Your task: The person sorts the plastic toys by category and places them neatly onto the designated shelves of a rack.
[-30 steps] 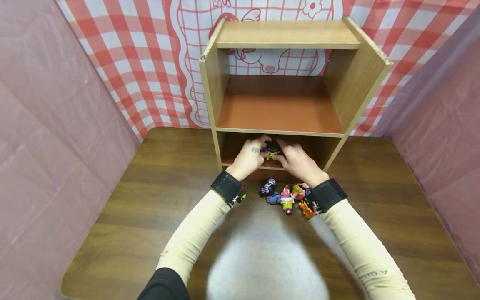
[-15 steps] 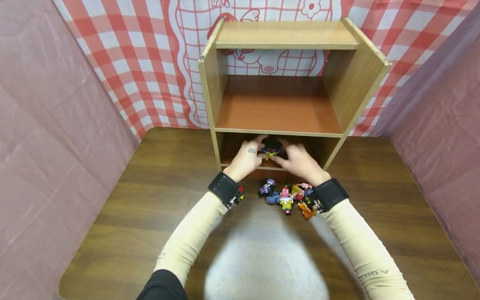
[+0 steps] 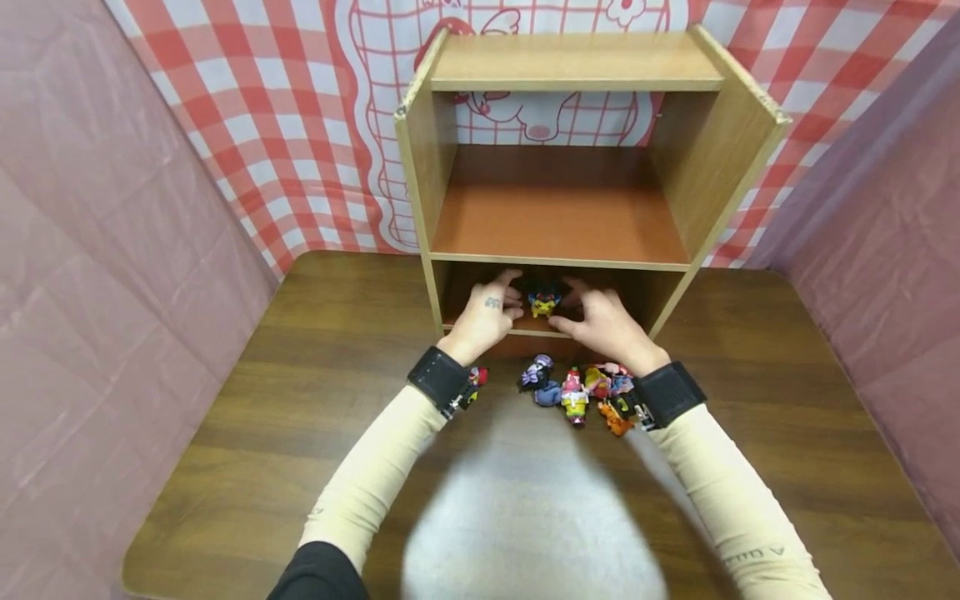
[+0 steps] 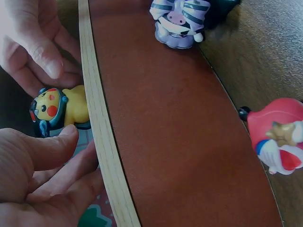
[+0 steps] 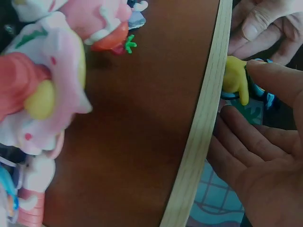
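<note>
A small yellow Pikachu figure [image 3: 543,303] in a dark blue outfit stands upright in the lower compartment of a wooden shelf [image 3: 562,262], just behind its front edge. My left hand [image 3: 483,318] is at its left side, fingers relaxed and parted from it in the head view. On the other side, my right hand [image 3: 609,323] is held with loose fingers and its thumb near the figure's base. The left wrist view shows the yellow figure [image 4: 75,106] between both hands, its red cheeks visible. In the right wrist view, the right thumb overlaps part of the figure [image 5: 234,80].
On the table [image 3: 300,400] before the shelf lie several small figures: a black and purple one [image 3: 536,373], a pink and yellow one [image 3: 574,398], an orange one [image 3: 615,419]. A red and black one [image 3: 474,387] is by the left wrist. A checked cloth [image 3: 262,108] hangs behind.
Both hands have moved apart, the left one to the left and the right one slightly to the right. The Pikachu figure, earlier held between them, now stands by itself on the shelf.
</note>
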`<state>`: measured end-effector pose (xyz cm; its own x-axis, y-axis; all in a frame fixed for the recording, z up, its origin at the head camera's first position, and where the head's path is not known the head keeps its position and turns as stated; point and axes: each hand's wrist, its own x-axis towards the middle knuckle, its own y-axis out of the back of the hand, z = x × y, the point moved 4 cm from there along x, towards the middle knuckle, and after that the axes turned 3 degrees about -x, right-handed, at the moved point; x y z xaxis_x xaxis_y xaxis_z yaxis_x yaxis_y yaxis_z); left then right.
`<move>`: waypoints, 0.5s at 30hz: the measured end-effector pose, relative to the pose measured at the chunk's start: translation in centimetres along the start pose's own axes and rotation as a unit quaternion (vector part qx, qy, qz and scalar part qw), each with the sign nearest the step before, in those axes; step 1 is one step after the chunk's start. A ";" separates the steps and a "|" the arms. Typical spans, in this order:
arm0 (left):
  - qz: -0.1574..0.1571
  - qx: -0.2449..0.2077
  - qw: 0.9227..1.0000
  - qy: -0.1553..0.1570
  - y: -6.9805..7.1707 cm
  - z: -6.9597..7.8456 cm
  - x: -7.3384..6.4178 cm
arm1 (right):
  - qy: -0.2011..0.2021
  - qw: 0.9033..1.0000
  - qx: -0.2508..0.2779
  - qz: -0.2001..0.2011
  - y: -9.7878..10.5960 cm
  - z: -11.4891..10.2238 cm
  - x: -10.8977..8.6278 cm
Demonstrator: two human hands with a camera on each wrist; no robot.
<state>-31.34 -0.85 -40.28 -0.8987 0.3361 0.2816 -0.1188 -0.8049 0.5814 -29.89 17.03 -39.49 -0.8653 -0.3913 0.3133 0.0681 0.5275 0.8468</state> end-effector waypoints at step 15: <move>0.001 0.014 1.000 -0.008 1.0 0.0 -1.4 | 0.025 0.999 0.022 0.040 0.8 0.3 -2.5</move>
<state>-30.15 -2.15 -40.07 -0.8922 0.3420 0.2949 -0.1048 -0.7920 0.6015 -27.85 18.62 -39.72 -0.8320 -0.3836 0.4008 0.1126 0.5907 0.7990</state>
